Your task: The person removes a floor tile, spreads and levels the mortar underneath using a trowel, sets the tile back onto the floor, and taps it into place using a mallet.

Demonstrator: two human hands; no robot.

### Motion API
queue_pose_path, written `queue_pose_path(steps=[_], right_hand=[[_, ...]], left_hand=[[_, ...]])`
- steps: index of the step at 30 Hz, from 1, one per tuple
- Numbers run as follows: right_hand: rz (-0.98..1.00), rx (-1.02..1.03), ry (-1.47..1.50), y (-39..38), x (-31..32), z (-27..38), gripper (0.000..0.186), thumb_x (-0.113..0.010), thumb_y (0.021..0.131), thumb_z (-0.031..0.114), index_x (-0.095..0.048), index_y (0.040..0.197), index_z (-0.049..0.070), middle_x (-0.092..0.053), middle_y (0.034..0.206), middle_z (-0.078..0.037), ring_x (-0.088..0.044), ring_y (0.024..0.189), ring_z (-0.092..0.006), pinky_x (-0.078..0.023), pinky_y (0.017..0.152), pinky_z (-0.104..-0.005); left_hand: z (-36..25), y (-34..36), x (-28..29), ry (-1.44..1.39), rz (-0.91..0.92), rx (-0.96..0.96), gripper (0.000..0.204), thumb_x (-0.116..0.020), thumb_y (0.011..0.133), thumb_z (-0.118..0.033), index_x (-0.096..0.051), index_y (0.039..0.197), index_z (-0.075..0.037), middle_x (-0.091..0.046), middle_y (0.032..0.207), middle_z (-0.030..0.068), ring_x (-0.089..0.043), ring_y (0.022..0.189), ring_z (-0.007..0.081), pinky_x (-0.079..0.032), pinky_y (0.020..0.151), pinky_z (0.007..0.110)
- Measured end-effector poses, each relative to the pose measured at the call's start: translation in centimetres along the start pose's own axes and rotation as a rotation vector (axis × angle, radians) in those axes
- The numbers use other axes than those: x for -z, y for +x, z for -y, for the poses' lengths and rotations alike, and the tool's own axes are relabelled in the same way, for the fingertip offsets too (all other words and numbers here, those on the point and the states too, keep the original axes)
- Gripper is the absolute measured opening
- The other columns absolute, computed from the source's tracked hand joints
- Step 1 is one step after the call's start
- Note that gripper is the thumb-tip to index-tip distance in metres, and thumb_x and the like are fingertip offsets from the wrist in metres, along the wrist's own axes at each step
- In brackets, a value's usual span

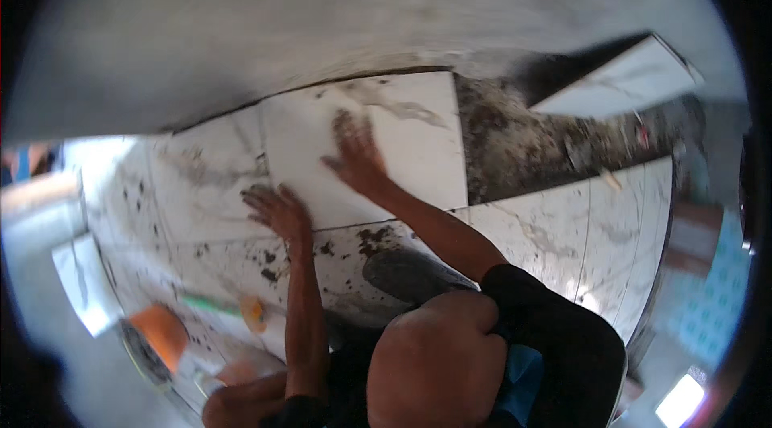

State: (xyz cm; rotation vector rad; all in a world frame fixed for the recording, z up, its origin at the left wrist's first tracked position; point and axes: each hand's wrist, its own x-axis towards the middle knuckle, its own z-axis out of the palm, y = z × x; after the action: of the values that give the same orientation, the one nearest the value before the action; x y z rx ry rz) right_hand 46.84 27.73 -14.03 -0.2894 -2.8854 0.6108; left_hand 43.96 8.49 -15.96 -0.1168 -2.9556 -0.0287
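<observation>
A large white floor tile [422,159] with grey veining lies against the wall, its right edge beside bare, rough ground. My right hand [358,156] rests on this tile with fingers spread, slightly blurred. Closer to me, my left hand [281,212] is also open, its fingers apart over the seam at the tile's lower left corner, partly above the neighbouring tile [205,163]. Neither hand holds anything. Dark crumbs of mortar dot the laid tiles around my left hand.
A cut white tile [627,82] leans on the wall at right, above the rough dirt strip [539,147]. My shoe [410,274] stands on the tiled floor. Lower left are an orange bucket [163,335] and a green-handled tool [211,305]. Brown boxes [693,239] sit far right.
</observation>
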Motion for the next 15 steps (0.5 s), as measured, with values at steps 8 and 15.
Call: queue_pose_path(steps=[8,15], right_hand=[[-0.499,-0.364,-0.15,-2.0,11.7,-7.7,0.072,-0.053,0.083,0.04,-0.027,0.134,-0.004,-0.026,0.139,-0.023,-0.022,0.13,-0.0373,-0.017,0.104,-0.053],[-0.288,-0.104,-0.055,-2.0,5.8,-2.9,0.069,-0.058,0.08,0.035,-0.031,0.131,-0.003,-0.026,0.14,-0.019,-0.021,0.131,-0.0329,-0.014,0.108,-0.0498]], left_hand=[[-4.5,-0.7,2.3,-0.155,0.168,-0.073,0.064,-0.025,0.094,-0.046,-0.015,0.14,-0.004,-0.013,0.146,0.0166,-0.009,0.136,0.0296,-0.007,0.107,0.05],[-1.9,0.6,2.3,-0.097,0.044,-0.059,0.059,-0.038,0.093,-0.035,-0.023,0.137,0.002,-0.02,0.143,0.0191,-0.015,0.134,0.033,-0.013,0.106,0.052]])
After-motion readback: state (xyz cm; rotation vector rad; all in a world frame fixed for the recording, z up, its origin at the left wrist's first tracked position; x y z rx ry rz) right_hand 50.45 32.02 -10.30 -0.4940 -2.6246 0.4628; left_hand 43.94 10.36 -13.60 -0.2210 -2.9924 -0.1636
